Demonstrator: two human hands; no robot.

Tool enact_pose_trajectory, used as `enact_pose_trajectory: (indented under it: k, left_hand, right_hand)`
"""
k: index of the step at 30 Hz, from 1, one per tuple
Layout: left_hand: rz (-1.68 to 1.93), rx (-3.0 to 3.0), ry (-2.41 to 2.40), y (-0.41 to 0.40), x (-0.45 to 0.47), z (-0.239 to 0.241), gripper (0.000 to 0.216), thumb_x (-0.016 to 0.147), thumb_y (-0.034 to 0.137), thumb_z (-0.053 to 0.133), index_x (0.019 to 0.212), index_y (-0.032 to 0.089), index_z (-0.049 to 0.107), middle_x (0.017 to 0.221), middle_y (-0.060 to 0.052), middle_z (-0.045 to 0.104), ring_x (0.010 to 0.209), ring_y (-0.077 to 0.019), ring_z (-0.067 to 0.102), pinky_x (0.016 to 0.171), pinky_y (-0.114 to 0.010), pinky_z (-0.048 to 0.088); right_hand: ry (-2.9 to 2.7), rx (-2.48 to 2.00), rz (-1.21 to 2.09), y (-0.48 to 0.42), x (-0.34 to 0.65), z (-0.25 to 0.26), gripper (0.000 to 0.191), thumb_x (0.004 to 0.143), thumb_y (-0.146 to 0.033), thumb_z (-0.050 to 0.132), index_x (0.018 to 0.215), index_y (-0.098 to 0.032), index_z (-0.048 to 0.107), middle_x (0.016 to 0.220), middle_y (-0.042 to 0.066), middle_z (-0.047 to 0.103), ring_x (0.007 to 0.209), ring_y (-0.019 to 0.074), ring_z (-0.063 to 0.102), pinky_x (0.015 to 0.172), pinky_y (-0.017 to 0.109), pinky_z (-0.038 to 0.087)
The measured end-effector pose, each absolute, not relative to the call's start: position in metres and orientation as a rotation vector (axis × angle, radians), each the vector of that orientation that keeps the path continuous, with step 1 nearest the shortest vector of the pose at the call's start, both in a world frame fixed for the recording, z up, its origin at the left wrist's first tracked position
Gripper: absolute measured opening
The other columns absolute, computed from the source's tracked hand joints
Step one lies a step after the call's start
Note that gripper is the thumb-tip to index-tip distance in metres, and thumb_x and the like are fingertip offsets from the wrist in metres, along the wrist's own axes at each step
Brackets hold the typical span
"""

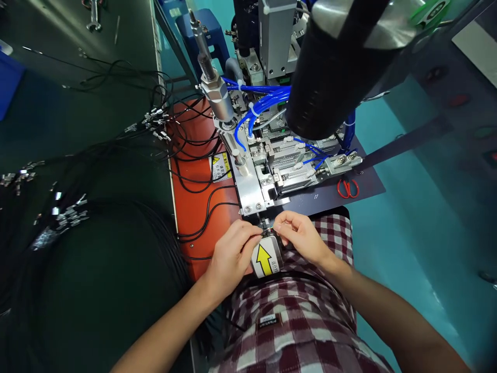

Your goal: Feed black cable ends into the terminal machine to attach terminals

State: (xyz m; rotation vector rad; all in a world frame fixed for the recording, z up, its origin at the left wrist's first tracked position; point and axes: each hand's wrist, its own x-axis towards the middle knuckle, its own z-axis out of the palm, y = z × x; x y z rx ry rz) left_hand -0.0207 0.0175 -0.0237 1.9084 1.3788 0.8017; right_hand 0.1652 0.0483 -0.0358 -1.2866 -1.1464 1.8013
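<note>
My left hand [235, 249] is closed, thumb and forefinger pinched at the front end of a metal machine [251, 190]. Opposite it, my right hand [300, 235] pinches at the same spot, its fingertips close to the left ones. Between the fingertips sits a small fixture [266, 226] with tiny parts; what exactly each hand grips is too small to make out. Just below is a white plate with a yellow arrow [264, 259], partly covered by my left fingers. Black cables [212, 207] run over the orange machine base [202, 215] left of the hands.
Bundles of black cables with metal ends [66, 215] lie on the dark table [116, 290] at left. Red-handled scissors [348, 188] rest on the grey plate at right. Blue air tubes [267, 101] and a large black cylinder [334, 77] rise beyond the hands. A wrench [93, 18] lies far left.
</note>
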Motion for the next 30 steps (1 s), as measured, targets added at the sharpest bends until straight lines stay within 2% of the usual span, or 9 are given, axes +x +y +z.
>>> enact_pose_trajectory:
  k: [4, 7, 18, 30]
  left_hand:
    - [0.666, 2.41, 1.317, 0.023, -0.029, -0.038, 0.027, 0.092, 0.009, 0.041, 0.111, 0.012, 0.06, 0.084, -0.008, 0.06, 0.075, -0.0157, 0.06, 0.065, -0.026, 0.051]
    - [0.592, 2.564, 1.294, 0.025, -0.033, -0.041, 0.03, 0.093, 0.009, 0.039, 0.117, 0.013, 0.057, 0.084, -0.008, 0.061, 0.074, -0.0159, 0.06, 0.063, -0.026, 0.051]
    - [0.518, 2.676, 1.304, 0.03, -0.032, -0.035, 0.033, 0.094, 0.01, 0.036, 0.116, 0.01, 0.059, 0.077, -0.006, 0.057, 0.065, -0.0159, 0.055, 0.056, -0.027, 0.049]
    - [0.482, 2.679, 1.328, 0.029, -0.029, -0.034, 0.034, 0.093, 0.011, 0.034, 0.116, 0.01, 0.059, 0.079, -0.007, 0.058, 0.066, -0.018, 0.057, 0.056, -0.028, 0.05]
  right_hand:
    - [-1.124, -1.28, 1.841, 0.057, 0.163, -0.045, 0.025, 0.08, -0.039, 0.064, 0.072, -0.017, 0.056, 0.056, -0.006, 0.048, 0.048, 0.0085, 0.043, 0.047, 0.023, 0.034]
    - [-1.121, -1.28, 1.866, 0.06, 0.163, -0.048, 0.027, 0.08, -0.041, 0.064, 0.072, -0.017, 0.056, 0.056, -0.006, 0.048, 0.048, 0.0085, 0.043, 0.047, 0.023, 0.034]
    - [-1.133, -1.306, 1.889, 0.062, 0.163, -0.053, 0.025, 0.082, -0.039, 0.063, 0.073, -0.017, 0.056, 0.056, -0.006, 0.047, 0.048, 0.0083, 0.042, 0.049, 0.023, 0.032]
    - [-1.125, -1.335, 1.9, 0.064, 0.163, -0.053, 0.025, 0.08, -0.039, 0.064, 0.073, -0.017, 0.055, 0.057, -0.005, 0.048, 0.048, 0.0087, 0.044, 0.049, 0.023, 0.034]
